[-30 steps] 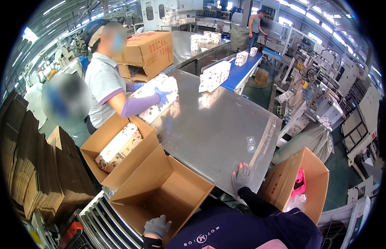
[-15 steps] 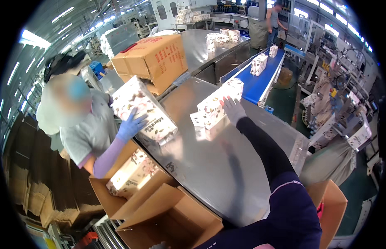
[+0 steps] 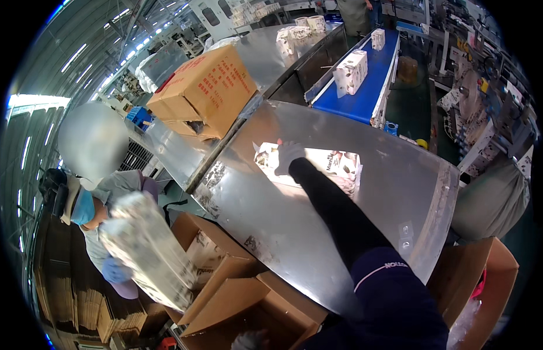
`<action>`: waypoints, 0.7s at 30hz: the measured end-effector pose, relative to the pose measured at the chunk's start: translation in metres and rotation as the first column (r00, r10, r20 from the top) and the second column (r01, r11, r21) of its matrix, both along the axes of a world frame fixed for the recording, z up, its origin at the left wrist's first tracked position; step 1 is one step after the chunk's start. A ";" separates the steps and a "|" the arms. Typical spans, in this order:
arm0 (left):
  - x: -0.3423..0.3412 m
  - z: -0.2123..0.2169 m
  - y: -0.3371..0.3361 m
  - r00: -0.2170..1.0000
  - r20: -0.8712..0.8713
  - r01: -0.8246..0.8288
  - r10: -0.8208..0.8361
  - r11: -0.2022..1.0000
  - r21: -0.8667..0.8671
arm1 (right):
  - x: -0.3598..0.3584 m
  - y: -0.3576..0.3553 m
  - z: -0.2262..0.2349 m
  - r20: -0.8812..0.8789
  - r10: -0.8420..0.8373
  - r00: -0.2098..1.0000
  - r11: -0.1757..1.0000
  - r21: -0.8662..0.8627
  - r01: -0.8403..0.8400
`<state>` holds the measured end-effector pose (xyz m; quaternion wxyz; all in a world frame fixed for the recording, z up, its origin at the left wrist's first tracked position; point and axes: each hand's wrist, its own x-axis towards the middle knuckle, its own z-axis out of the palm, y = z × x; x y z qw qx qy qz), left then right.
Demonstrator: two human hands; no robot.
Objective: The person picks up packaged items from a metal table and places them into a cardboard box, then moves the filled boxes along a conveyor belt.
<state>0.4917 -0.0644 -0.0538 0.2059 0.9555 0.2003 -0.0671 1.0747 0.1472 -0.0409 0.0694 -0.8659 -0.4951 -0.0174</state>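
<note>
On the metal table, my right hand (image 3: 290, 157), in a light glove, grips the left part of a long white floral-printed pack (image 3: 341, 166) from above. The pack lies roughly crosswise and sticks out to the right of my wrist. My left hand (image 3: 251, 340), in a grey glove, shows only in part at the lower edge, over an open carton (image 3: 225, 318); its fingers are too dark and cut off to read. At left, a co-worker's blue-gloved hand (image 3: 116, 270) holds a large floral bundle (image 3: 149, 245), tilted over another carton (image 3: 216, 233).
A closed brown carton (image 3: 204, 87) stands at the table's far left. A blue conveyor belt (image 3: 365, 96) carries floral packs beyond the table. More rolls and packs (image 3: 300, 30) sit on the far metal surface. An open carton (image 3: 478, 291) stands at my right; flattened cardboard (image 3: 79, 291) is stacked at left.
My right hand has moved left and nearer, and the pack has turned crosswise on the table. The co-worker has brought the bundle from the table down to the left carton. My view has shifted.
</note>
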 end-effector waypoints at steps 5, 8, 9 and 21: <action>0.092 0.060 0.032 0.963 0.156 0.212 -0.222 0.974 0.075 | 0.000 -0.108 0.019 -0.080 -0.098 0.992 0.983 -0.163 0.084; 0.146 0.075 0.043 0.947 0.158 0.265 -0.278 0.959 0.100 | -0.003 -0.166 0.014 -0.098 -0.115 0.988 0.987 -0.125 0.102; 0.167 0.070 0.049 0.930 0.171 0.294 -0.326 0.937 0.187 | -0.002 -0.185 0.015 -0.147 -0.102 0.984 0.993 -0.082 0.090; 0.329 0.041 0.071 0.979 -0.053 0.202 -0.195 0.933 0.297 | -0.023 -0.209 0.052 -0.528 0.265 0.807 0.915 -0.127 -0.383</action>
